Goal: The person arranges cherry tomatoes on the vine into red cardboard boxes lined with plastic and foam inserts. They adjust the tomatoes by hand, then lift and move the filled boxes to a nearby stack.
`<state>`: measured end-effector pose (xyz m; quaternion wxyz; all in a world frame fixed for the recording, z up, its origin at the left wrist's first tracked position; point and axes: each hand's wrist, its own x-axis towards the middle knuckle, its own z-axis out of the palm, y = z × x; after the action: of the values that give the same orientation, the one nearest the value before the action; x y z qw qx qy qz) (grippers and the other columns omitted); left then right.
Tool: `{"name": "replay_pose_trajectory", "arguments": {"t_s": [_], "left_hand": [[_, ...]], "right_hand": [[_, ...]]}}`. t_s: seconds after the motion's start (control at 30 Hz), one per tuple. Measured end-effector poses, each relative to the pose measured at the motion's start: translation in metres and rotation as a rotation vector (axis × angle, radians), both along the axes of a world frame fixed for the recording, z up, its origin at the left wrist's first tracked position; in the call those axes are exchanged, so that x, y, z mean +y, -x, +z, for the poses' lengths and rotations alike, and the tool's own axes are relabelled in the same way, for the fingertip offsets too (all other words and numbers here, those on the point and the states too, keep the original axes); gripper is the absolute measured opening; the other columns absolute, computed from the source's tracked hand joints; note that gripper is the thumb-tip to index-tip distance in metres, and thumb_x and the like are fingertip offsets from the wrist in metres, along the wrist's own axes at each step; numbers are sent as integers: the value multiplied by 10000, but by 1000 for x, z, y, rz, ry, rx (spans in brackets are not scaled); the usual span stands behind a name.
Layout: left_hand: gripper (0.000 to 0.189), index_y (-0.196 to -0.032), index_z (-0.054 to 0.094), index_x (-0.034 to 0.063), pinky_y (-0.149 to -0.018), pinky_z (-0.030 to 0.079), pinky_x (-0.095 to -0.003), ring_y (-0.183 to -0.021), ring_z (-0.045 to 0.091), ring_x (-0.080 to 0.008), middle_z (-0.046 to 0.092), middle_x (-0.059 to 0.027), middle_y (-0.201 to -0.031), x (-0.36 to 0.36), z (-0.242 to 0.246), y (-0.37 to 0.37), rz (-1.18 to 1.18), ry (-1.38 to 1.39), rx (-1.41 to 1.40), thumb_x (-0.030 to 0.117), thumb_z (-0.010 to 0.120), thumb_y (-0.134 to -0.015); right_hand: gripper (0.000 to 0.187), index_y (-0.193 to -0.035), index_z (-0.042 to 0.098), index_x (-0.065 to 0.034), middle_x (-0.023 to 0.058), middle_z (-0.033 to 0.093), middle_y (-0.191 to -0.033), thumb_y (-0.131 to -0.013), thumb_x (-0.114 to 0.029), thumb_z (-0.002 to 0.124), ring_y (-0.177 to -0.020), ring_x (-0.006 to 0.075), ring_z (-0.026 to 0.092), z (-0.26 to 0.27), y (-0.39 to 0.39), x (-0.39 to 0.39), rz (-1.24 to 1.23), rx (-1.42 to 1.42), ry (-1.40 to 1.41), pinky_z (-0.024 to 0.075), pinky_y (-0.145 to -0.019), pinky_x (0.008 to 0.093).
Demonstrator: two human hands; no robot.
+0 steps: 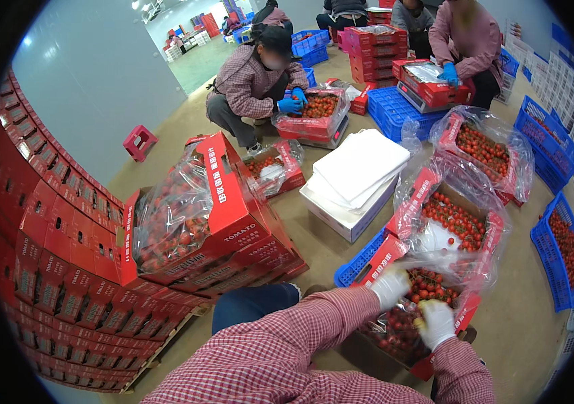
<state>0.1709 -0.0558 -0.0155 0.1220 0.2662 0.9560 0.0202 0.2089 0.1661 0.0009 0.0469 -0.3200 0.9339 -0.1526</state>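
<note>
Before me a red cardboard box with a clear plastic liner holds small red tomatoes. My left hand, in a white glove with yellowish fingertips, is at the box's left side, blurred, its fingers closed on the liner. Over the right part of the same box, my right hand, gloved alike, grips the liner with curled fingers. Film covers the tomatoes nearest me; those farther off lie bare. Just beyond stands a second lined box, its tomatoes partly spread over a white sheet.
Stacked red tomato boxes rise at my left. White sheets lie on a carton ahead. Blue crates of tomatoes stand at right. Across from me, a blue-gloved person handles tomatoes; another person touches a box on a scale.
</note>
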Motion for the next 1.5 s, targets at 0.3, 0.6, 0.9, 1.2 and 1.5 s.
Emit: {"name": "replay_pose_trajectory", "arguments": {"t_s": [0.3,0.6,0.9,1.2,1.5], "left_hand": [[861,-1561,181,17,-1240,105,-379,-1531,119,-241,142,-165,-1642,-85,-34,67,137,325,533,327,592,-871],[314,-939,686,35,-855,515,-424,-1022,621,-281,641,-107,-1087,-43,-24,-18,-47,72,-56,323,689,-813],[183,-1004,653,32,-652,567,-424,-836,716,-311,694,-122,-915,-64,-47,-30,-25,23,-170,127,591,-860],[304,-1102,662,38,-626,575,-434,-797,717,-322,711,-141,-897,-66,-38,-26,371,27,-181,147,647,-818],[270,-960,752,31,-683,593,-429,-838,740,-293,739,-175,-929,-68,14,-22,290,180,-217,229,656,-804]], "right_hand": [[1019,-1535,274,-94,126,296,-1580,-688,-223,827,-1490,321,199,-41,54,123,-415,155,-377,145,-1236,458],[1053,-1521,263,-54,153,428,-1441,-715,-441,820,-1248,321,465,-30,-13,37,-189,-143,-370,330,-1085,503],[537,-1325,573,-119,133,567,-1109,-813,-196,719,-1048,329,569,-62,-13,80,-224,-165,-429,508,-885,430],[253,-1015,701,-58,94,577,-1152,-807,-203,686,-1148,282,510,-96,-10,62,-389,-6,-626,465,-914,390],[84,-768,621,-45,172,605,-859,-705,-54,676,-876,388,580,-55,-1,140,-296,142,69,491,-795,478]]}}
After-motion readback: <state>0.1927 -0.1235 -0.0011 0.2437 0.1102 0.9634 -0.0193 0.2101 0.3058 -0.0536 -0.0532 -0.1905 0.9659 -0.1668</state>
